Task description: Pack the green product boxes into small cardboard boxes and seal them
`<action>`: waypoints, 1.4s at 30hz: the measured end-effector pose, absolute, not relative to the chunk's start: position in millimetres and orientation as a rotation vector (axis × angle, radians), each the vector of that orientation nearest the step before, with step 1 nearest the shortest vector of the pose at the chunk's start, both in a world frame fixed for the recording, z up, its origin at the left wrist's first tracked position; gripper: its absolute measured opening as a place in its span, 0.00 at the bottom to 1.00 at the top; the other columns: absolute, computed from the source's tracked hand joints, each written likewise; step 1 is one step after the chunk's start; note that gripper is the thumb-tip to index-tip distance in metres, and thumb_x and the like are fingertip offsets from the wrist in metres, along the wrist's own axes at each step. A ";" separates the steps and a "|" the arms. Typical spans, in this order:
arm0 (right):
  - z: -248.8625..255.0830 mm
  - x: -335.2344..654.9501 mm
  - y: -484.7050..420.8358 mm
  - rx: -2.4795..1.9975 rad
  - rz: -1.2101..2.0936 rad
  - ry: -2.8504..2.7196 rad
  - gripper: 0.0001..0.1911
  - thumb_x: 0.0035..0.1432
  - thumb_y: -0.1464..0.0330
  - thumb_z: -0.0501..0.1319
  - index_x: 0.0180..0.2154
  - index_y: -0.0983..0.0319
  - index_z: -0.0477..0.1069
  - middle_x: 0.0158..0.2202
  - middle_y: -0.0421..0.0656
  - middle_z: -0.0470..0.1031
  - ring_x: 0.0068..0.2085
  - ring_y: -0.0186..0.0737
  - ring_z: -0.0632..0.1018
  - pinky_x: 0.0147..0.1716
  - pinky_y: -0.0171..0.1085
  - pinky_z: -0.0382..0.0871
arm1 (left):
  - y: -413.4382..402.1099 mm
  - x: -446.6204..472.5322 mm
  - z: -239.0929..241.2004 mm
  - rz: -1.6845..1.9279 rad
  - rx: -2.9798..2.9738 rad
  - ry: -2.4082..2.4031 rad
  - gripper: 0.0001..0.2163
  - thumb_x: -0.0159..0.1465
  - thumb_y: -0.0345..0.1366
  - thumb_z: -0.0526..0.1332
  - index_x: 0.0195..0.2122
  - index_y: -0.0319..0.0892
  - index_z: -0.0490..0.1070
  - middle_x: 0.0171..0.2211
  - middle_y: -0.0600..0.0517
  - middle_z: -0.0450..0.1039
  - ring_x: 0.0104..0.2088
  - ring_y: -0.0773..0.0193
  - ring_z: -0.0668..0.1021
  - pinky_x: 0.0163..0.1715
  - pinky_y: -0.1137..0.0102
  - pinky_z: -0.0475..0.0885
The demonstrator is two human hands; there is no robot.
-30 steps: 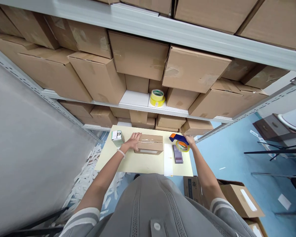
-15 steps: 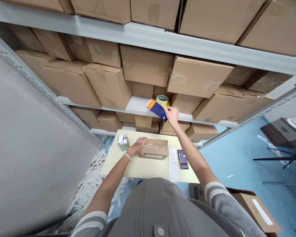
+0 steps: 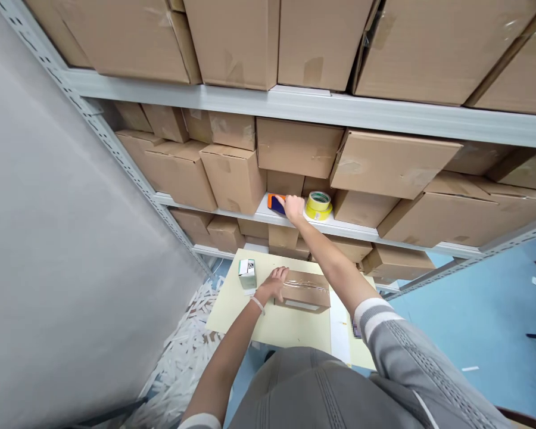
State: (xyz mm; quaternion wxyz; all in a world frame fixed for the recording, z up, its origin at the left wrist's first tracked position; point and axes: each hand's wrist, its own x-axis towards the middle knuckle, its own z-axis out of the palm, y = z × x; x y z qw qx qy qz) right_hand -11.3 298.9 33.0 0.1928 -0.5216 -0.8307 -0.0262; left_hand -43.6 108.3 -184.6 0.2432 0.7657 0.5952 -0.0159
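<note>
My left hand (image 3: 276,282) rests with fingers spread on the left end of a small taped cardboard box (image 3: 304,290) on the pale yellow table (image 3: 272,322). My right hand (image 3: 294,208) reaches up to the white shelf (image 3: 339,226) and is closed on the blue and orange tape dispenser (image 3: 276,203), which lies on the shelf board. A yellow tape roll (image 3: 318,205) sits on the shelf just right of that hand.
A small white and green box (image 3: 247,273) stands at the table's far left corner. A white paper strip (image 3: 339,333) lies right of the taped box. Cardboard boxes (image 3: 384,161) fill the shelves. White paper scraps (image 3: 183,369) litter the blue floor at left.
My right hand lifted the tape dispenser from the table up to the shelf and set it down left of the yellow roll. The left hand stayed on the box.
</note>
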 end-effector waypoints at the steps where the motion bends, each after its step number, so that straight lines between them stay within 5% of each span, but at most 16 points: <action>1: 28.9 -12.2 300.7 -1.476 -0.076 -2.325 0.37 0.66 0.47 0.44 0.36 0.69 0.79 0.35 0.60 0.80 0.38 0.50 0.80 0.35 0.37 0.65 | 107.7 -43.8 -185.1 -0.049 2.095 1.627 0.62 0.34 0.38 0.71 0.68 0.32 0.36 0.68 0.30 0.42 0.68 0.39 0.47 0.66 0.55 0.45; 14: -15.1 -2.4 304.5 -1.338 -0.172 -2.332 0.31 0.68 0.51 0.45 0.41 0.70 0.74 0.35 0.55 0.79 0.38 0.45 0.78 0.52 0.42 0.57 | 107.2 -43.2 -183.1 -0.053 2.060 1.636 0.62 0.34 0.36 0.71 0.68 0.31 0.36 0.68 0.30 0.43 0.68 0.40 0.47 0.66 0.57 0.44; 29: -11.9 5.1 289.4 -1.218 0.001 -2.209 0.28 0.68 0.52 0.45 0.44 0.69 0.69 0.42 0.58 0.74 0.46 0.51 0.73 0.51 0.46 0.59 | 104.4 -45.2 -182.0 0.099 2.006 1.624 0.60 0.33 0.33 0.70 0.68 0.29 0.41 0.68 0.29 0.41 0.68 0.38 0.47 0.65 0.57 0.45; 36: -11.0 89.0 254.7 -1.134 0.064 -2.017 0.26 0.70 0.55 0.38 0.47 0.65 0.66 0.44 0.54 0.72 0.48 0.50 0.70 0.51 0.47 0.59 | 104.1 -49.1 -178.1 0.191 2.005 1.548 0.59 0.34 0.35 0.70 0.67 0.27 0.42 0.68 0.28 0.41 0.69 0.39 0.45 0.66 0.57 0.45; 42: -79.5 201.4 215.3 -1.617 0.369 -1.733 0.25 0.67 0.53 0.41 0.42 0.63 0.67 0.44 0.54 0.74 0.48 0.52 0.72 0.51 0.49 0.61 | 105.1 -50.4 -178.0 0.171 2.025 1.522 0.58 0.35 0.35 0.70 0.67 0.26 0.41 0.68 0.29 0.41 0.68 0.40 0.46 0.66 0.59 0.47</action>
